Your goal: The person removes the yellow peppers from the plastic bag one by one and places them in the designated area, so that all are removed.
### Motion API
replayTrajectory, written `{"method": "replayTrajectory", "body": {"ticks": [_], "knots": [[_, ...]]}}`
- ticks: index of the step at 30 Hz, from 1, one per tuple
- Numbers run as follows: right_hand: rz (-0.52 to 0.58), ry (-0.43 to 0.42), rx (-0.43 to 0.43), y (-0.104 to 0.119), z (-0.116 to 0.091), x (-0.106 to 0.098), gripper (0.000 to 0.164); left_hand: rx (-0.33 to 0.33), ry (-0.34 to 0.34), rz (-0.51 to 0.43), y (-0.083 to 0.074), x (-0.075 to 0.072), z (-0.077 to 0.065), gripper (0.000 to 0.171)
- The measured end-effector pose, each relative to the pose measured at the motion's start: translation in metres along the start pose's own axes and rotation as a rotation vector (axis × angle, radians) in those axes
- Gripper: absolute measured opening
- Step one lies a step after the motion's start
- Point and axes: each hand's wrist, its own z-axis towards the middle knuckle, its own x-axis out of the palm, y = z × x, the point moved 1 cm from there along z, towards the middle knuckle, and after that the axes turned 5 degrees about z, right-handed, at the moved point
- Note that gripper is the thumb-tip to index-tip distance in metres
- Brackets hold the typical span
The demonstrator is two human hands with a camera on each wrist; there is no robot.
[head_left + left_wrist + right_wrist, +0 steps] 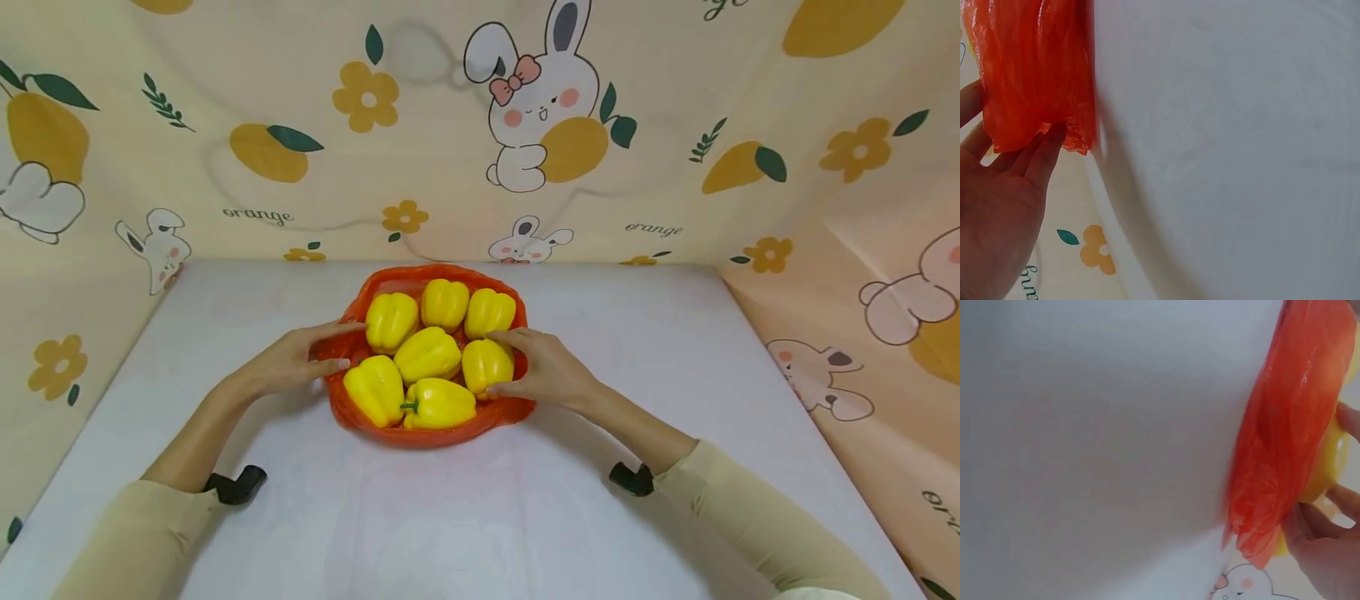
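Several yellow bell peppers (427,356) lie in a red plastic bag (431,437) whose rim is rolled down around them. My left hand (288,360) is at the bag's left rim, fingers extended; its fingertips touch the red plastic (1035,75) in the left wrist view. One left finger reaches the edge of the upper-left pepper (392,323). On the other side, my right hand (555,371) holds the right-hand pepper (483,367) between thumb and fingers. In the right wrist view that pepper (1329,462) shows between the fingers, with other fingers against the bag's side.
The bag stands on a white table (420,525), toward its back edge. A patterned cloth (420,167) with rabbits and oranges hangs behind and along both sides. Black straps or mounts (238,485) show by both forearms.
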Motion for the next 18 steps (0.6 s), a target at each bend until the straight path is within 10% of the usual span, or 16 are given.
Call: {"method": "replayTrajectory", "body": {"ticks": [18], "knots": [[0.186, -0.012, -0.084, -0.003, 0.001, -0.025, 0.074, -0.050, 0.013, -0.008, 0.000, -0.002, 0.000, 0.061]]}}
